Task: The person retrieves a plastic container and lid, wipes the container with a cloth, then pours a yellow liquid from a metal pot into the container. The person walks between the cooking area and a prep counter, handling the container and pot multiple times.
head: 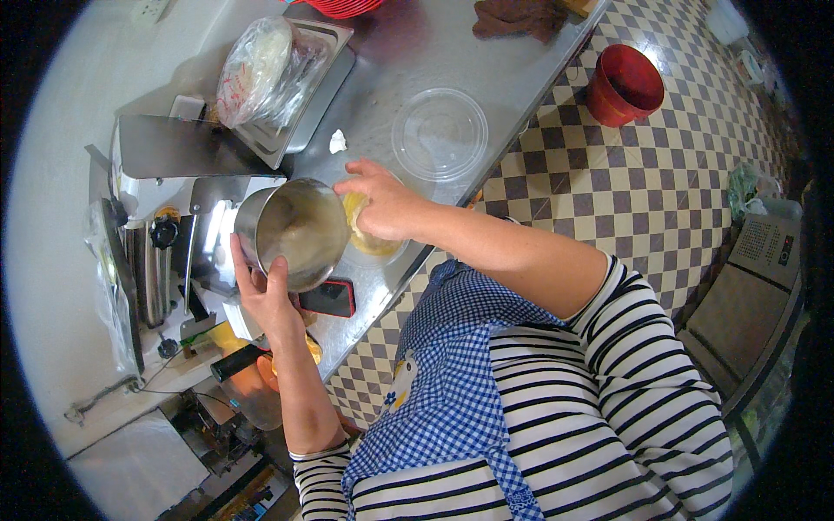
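Note:
My left hand (268,293) grips the near left side of a round stainless steel bowl (303,228), thumb over the rim. The bowl is tilted towards me, and a pale film coats its inside. My right hand (391,205) is just right of the bowl, over a soft yellow mass (378,244) in what looks like a clear round container. Some fingers reach towards the bowl's rim; the others are hidden against the yellow mass, so their grip does not show. A clear round plastic lid (440,133) lies on the steel table (384,65) beyond this hand.
A phone in a red case (328,297) lies beside the bowl. Behind stand a roller machine (150,273) and a steel pan (319,98) bearing a plastic bag (260,71). A white scrap (337,141) and brown cloth (518,18) lie farther off. A red bucket (622,88) stands on the floor.

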Demonstrator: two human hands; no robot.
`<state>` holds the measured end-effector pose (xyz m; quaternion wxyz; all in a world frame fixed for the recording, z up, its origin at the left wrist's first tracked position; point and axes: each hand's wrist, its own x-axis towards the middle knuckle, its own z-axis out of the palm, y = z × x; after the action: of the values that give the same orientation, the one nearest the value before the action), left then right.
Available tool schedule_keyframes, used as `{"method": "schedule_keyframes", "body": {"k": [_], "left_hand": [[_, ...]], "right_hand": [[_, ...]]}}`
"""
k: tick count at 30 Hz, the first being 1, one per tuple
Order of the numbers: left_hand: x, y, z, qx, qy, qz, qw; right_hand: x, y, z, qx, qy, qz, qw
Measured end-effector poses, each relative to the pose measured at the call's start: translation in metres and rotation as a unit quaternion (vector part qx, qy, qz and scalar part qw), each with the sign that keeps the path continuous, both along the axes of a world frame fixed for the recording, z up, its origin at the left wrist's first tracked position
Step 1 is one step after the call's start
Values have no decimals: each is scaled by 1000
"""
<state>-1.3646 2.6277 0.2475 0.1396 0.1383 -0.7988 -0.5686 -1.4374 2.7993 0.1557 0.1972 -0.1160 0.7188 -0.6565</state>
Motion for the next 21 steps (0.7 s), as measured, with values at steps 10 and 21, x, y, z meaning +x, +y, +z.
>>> {"method": "schedule_keyframes", "body": {"k": [10,21], "left_hand": [[-3,-5,-14,57,27,40,997],[-11,5,-19,70,21,122,990]], "right_hand": [[6,-6,-4,-33,-31,-22,999],[20,-10,-5,-103,-150,4,983]]}}
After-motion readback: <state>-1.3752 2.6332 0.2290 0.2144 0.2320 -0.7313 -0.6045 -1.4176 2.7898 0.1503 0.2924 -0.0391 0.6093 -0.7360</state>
